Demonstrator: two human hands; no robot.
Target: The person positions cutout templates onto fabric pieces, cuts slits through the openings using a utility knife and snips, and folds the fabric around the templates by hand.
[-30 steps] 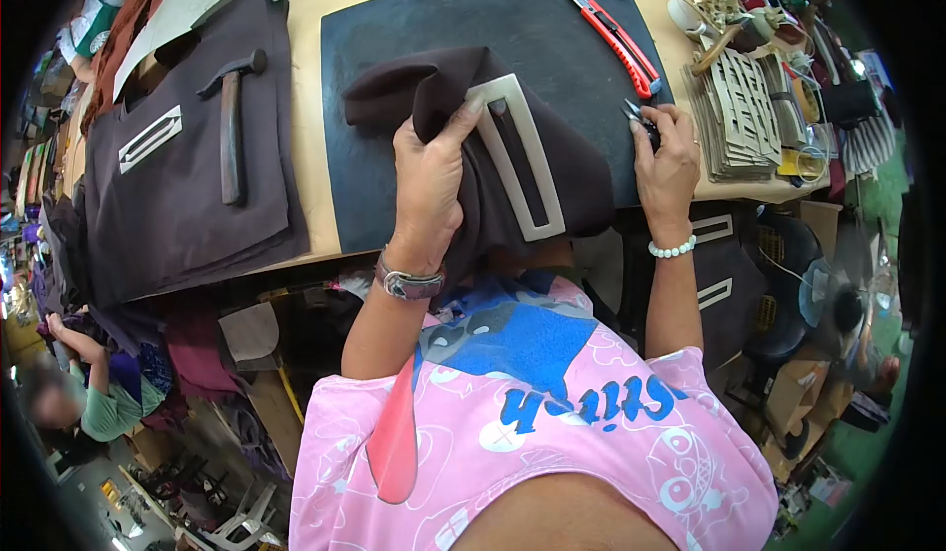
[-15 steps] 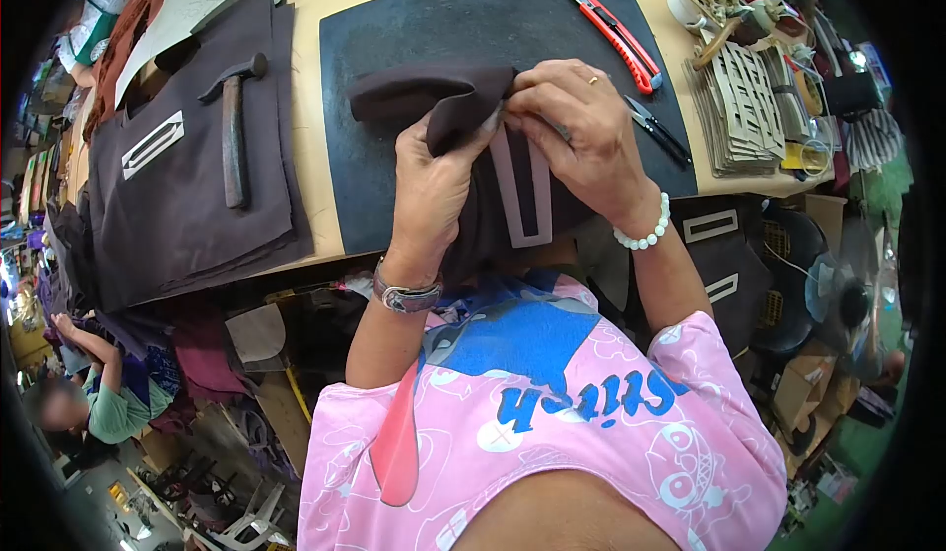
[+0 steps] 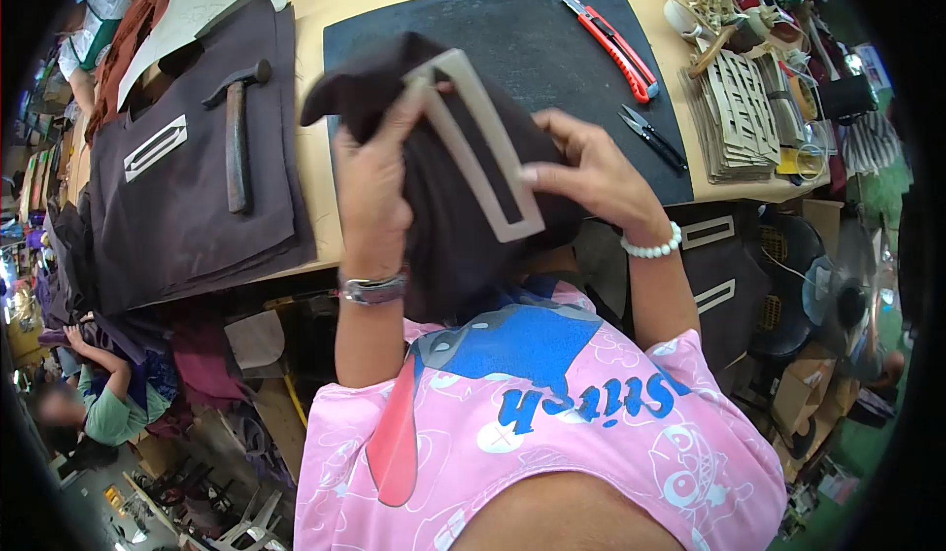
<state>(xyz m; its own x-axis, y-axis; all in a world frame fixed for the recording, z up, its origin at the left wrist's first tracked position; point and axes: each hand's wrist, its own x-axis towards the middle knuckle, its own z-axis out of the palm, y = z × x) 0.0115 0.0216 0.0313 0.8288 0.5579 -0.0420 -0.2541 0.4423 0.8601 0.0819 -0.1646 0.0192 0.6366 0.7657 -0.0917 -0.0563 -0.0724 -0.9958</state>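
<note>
A dark brown piece of material (image 3: 443, 265), fabric or soft leather, is bunched up in front of my chest. On its face lies a pale, narrow rectangular frame (image 3: 480, 157) with a long slot. My left hand (image 3: 376, 191) is closed on the left side, its thumb near the frame's top corner. My right hand (image 3: 599, 178) pinches the right side, thumb on the frame's long edge and fingers behind the material. The hidden fingers cannot be followed further. Behind the bundle lies a black cutting mat (image 3: 493, 34).
A red utility knife (image 3: 616, 48) and pointed black-handled tools (image 3: 655, 139) lie on the mat. At left, a hammer (image 3: 236, 142) rests on stacked brown pieces (image 3: 197, 226). Slotted pale pieces (image 3: 734, 117) are piled at right. Another person (image 3: 123, 408) is at lower left.
The brown material has been turned and spread, bringing the pale frame's face toward me. My hands have moved apart, the left one leftward and the right one lower.
</note>
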